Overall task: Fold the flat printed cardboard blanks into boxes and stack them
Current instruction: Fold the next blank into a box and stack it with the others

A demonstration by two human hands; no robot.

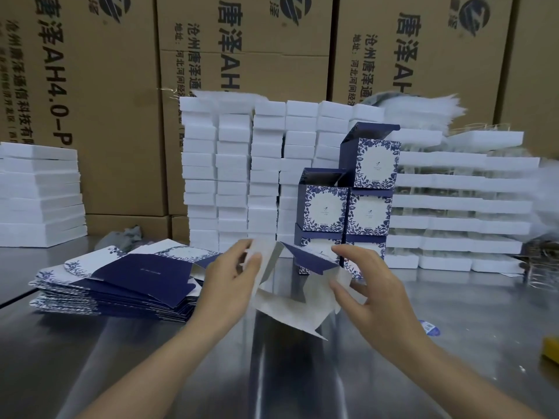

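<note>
A half-opened cardboard blank, white inside and navy outside, hangs above the steel table between both hands. My left hand pinches its left flap between thumb and fingers. My right hand grips its right side, thumb inside the white panel. A pile of flat blue-and-white printed blanks lies to the left. Folded floral boxes stand stacked just behind the held blank, the top ones with lids open.
White foam blocks stand in tall columns behind the boxes, with more at the left and white trays at the right. Large brown cartons form the back wall. A yellow object sits at the right edge.
</note>
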